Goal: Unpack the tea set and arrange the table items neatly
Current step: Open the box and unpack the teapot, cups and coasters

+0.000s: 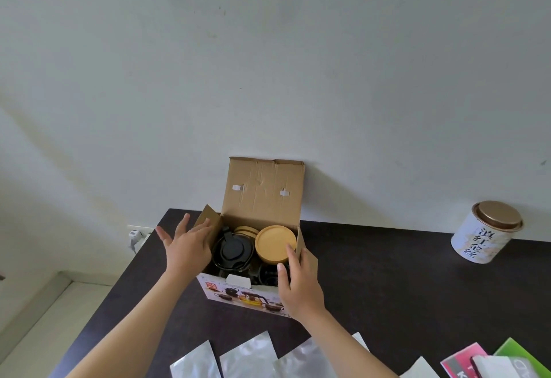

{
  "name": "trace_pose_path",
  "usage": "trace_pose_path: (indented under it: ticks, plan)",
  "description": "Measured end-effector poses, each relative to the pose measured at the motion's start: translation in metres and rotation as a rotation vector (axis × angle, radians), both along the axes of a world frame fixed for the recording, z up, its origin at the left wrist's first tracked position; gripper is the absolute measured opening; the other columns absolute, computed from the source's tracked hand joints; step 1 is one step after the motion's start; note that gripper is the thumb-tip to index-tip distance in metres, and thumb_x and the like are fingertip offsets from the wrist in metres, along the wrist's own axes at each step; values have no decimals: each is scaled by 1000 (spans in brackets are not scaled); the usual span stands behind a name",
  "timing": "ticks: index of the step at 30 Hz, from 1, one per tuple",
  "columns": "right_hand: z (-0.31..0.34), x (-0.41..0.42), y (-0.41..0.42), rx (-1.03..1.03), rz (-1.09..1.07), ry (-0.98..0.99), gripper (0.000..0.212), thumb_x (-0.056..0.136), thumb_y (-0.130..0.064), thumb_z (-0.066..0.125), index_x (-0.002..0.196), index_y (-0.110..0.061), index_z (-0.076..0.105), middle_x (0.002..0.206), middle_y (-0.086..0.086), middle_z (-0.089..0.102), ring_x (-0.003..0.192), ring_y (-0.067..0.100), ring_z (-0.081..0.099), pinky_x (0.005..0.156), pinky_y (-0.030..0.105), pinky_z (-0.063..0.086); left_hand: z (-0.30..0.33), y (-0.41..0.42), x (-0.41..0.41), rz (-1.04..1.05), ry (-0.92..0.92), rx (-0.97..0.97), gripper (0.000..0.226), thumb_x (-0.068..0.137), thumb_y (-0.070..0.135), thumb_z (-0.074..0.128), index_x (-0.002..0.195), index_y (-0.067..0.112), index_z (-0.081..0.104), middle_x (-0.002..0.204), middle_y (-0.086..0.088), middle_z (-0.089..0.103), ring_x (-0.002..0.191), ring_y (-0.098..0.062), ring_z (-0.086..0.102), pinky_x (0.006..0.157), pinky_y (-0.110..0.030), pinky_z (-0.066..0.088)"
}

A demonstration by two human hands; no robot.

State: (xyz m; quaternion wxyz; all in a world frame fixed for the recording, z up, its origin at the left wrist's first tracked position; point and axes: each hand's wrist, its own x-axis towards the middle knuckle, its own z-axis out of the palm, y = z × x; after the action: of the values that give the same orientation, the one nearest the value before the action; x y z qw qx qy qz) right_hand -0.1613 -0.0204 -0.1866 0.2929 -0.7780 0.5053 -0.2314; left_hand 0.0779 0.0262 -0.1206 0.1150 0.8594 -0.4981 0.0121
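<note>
An open cardboard tea set box (262, 192) stands on the dark table (387, 282), its lid flap upright against the wall. Inside lie a black teapot (232, 250), a round wooden coaster (275, 243), more wooden pieces behind it (246, 230), and dark cups (268, 274) at the front. My left hand (187, 246) rests with straight fingers on the box's left side flap. My right hand (298, 282) is at the box's right side flap, fingers straight, thumb over the box's rim.
A round white tea tin (486, 233) with a gold lid stands at the back right. Several silver foil pouches (247, 356) lie along the near edge. Pink and green packets (489, 362) lie at the near right. A wall socket (135, 236) is left of the table.
</note>
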Motion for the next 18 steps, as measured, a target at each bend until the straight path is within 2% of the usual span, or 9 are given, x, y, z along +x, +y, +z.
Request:
trace_pose_path:
  ticks: [1, 3, 5, 6, 8, 10, 12, 14, 18]
  plan:
    - [1, 0, 0, 1, 0, 3, 98, 71, -80, -15, 151, -33, 17, 156, 8, 21, 145, 24, 18, 105, 45, 41, 2, -3, -4, 3, -43, 46, 45, 92, 18, 40, 135, 26, 51, 143, 11, 47, 147, -23, 8, 84, -48, -45]
    - [2, -1, 2, -2, -3, 28, 98, 70, -80, -16, 151, -33, 15, 156, 9, 20, 145, 24, 17, 106, 45, 40, -3, -9, -11, 20, -82, 127, 48, 95, 29, 33, 142, 20, 37, 143, 3, 48, 147, -23, 9, 95, -55, -36]
    - [5, -3, 2, 1, 2, 65, 98, 68, -80, -18, 151, -35, 11, 158, 9, 16, 145, 26, 15, 108, 45, 38, -16, -12, -15, 33, -5, 147, 54, 98, 37, 27, 148, 18, 23, 143, -2, 47, 144, -23, 22, 111, -58, -11]
    - [8, -3, 3, 2, 12, 88, 99, 67, -79, -18, 151, -35, 10, 158, 9, 12, 146, 27, 12, 111, 45, 34, -22, -12, -16, 43, 73, 136, 57, 98, 41, 26, 150, 19, 17, 146, -5, 43, 141, -25, 28, 113, -57, 1]
    - [16, -5, 4, -4, 46, 156, 96, 68, -77, -15, 151, -34, 8, 160, 11, 2, 147, 29, 6, 116, 46, 23, -29, -10, -18, 69, 249, 63, 63, 97, 50, 28, 151, 23, 12, 151, -8, 36, 135, -29, 39, 112, -54, 24]
    - [24, -8, 1, -12, 94, 239, 88, 76, -75, -4, 151, -31, 7, 160, 12, -10, 147, 31, -1, 116, 50, 12, -33, -7, -19, 84, 327, -20, 67, 94, 57, 31, 151, 26, 14, 149, -6, 39, 127, -29, 47, 96, -48, 47]
    - [28, -9, -6, -47, 149, 320, 76, 89, -69, 18, 152, -26, 11, 159, 10, -16, 147, 31, -9, 115, 54, 4, -35, -7, -18, 80, 326, -64, 69, 91, 61, 33, 150, 28, 17, 143, -3, 46, 119, -26, 53, 83, -41, 54]
    - [32, -8, -16, -86, 204, 361, 75, 91, -61, 36, 149, -19, 18, 159, 9, -15, 147, 29, -12, 115, 56, 1, -37, -8, -17, 77, 313, -81, 72, 89, 65, 34, 149, 29, 18, 138, -1, 50, 114, -24, 56, 79, -40, 55]
    - [43, 1, -36, -99, 268, 407, 85, 85, -63, 47, 148, -17, 16, 160, 11, 1, 146, 31, -8, 115, 58, -1, -38, -8, -18, 79, 285, -79, 77, 86, 67, 37, 149, 28, 18, 137, 0, 51, 116, -23, 54, 80, -39, 54]
